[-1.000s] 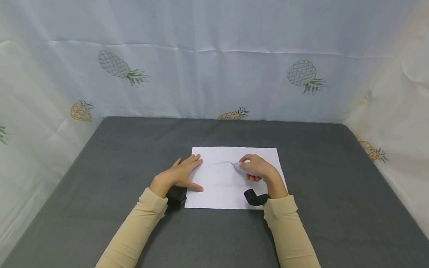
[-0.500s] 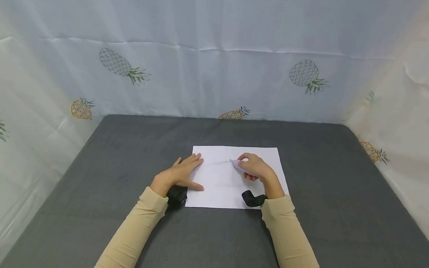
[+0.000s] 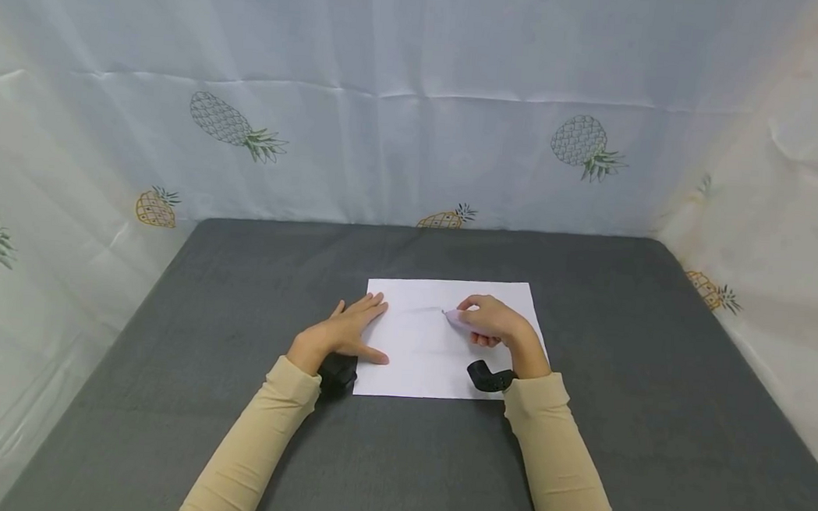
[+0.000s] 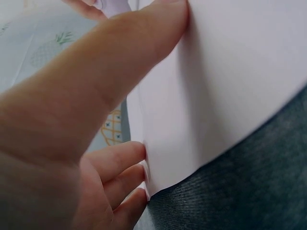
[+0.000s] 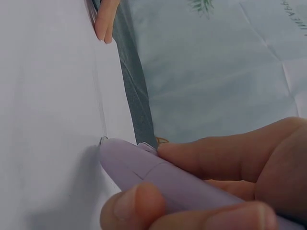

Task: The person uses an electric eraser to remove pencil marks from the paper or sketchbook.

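Note:
A white sheet of paper (image 3: 412,373) lies on the dark table. My left hand (image 3: 344,331) rests spread on its left side; in the left wrist view the thumb (image 4: 139,36) presses the sheet and the other fingertips lie at its edge. My right hand (image 3: 499,323) grips a lilac utility knife (image 5: 158,179) with a thick rounded body and a slide button (image 5: 147,148). Its small metal tip (image 5: 103,140) meets the paper on a thin straight line (image 5: 100,103) that runs toward the left hand. The back of the knife is hidden in the palm.
The dark grey cloth-covered table (image 3: 396,458) extends around the sheet. Behind it and at both sides hang pale curtains (image 3: 387,152) with pineapple prints. A black wrist camera (image 3: 489,378) sits over the sheet's lower right.
My right hand with the knife shifts slightly left and up, then comes back right to about where it was. The left hand and the sheet stay in place.

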Tool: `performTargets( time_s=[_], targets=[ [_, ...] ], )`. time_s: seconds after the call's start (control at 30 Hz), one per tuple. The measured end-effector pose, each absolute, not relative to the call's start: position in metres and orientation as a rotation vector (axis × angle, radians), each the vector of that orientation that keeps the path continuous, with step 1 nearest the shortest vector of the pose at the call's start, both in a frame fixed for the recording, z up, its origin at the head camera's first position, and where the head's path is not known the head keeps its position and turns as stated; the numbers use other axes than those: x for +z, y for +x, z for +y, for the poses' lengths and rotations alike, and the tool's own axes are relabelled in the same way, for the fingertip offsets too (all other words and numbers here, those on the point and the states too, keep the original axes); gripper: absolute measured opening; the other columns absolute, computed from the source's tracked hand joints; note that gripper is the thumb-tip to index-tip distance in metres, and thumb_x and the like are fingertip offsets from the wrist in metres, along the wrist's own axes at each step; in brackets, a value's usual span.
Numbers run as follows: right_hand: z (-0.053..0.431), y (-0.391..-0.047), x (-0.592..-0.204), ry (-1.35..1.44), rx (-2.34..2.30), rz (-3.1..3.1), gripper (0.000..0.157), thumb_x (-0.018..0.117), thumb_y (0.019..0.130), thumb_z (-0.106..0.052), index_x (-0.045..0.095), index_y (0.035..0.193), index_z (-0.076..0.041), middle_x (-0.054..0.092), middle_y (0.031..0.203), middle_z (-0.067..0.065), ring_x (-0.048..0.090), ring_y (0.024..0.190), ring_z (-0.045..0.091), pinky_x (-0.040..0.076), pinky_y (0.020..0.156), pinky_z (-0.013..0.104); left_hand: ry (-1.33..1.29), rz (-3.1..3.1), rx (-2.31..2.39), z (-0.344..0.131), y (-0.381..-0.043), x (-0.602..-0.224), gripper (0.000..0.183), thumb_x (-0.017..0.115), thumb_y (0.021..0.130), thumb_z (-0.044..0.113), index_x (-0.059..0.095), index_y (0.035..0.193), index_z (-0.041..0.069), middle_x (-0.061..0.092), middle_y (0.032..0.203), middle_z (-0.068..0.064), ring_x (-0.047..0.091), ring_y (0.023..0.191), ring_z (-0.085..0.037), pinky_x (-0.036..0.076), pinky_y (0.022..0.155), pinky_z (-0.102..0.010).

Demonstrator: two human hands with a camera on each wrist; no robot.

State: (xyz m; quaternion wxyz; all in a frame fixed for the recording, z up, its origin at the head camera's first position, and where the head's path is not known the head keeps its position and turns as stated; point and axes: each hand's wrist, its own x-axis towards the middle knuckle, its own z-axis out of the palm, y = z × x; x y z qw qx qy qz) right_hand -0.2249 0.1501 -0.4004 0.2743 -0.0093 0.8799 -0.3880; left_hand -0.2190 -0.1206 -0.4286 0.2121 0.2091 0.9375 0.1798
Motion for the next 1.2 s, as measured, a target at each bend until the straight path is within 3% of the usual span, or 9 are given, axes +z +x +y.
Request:
performTargets(
  time_s=[0.53,1.2],
  targets=[
    [0.144,-0.227,-0.405,0.018,-1.108,2.380,0.035,0.046,0.097,-0.019,0.051,0.128,-0.005,0.049,0.052,0.000,0.039,0.043,0.008,0.031,0.042,0.018,0.585,2.613,0.500,-0.121,-0.219,-0.428,0.100,0.076,0.079,0.045,0.022,0.154,0.008,0.010,0.165,-0.011,0.007,0.154,-0.031,0.000,0.119,-0.068],
    [0.146,-0.224,-0.402,-0.005,-1.058,2.373,0.034,0.047,0.099,-0.021,0.051,0.129,-0.005,0.050,0.054,0.000,0.039,0.043,0.007,0.031,0.042,0.018,0.573,2.632,0.472,-0.120,-0.219,-0.429,0.100,0.077,0.077,0.046,0.024,0.154,0.009,0.012,0.165,-0.010,0.010,0.154,-0.029,0.002,0.120,-0.066]
  ],
)
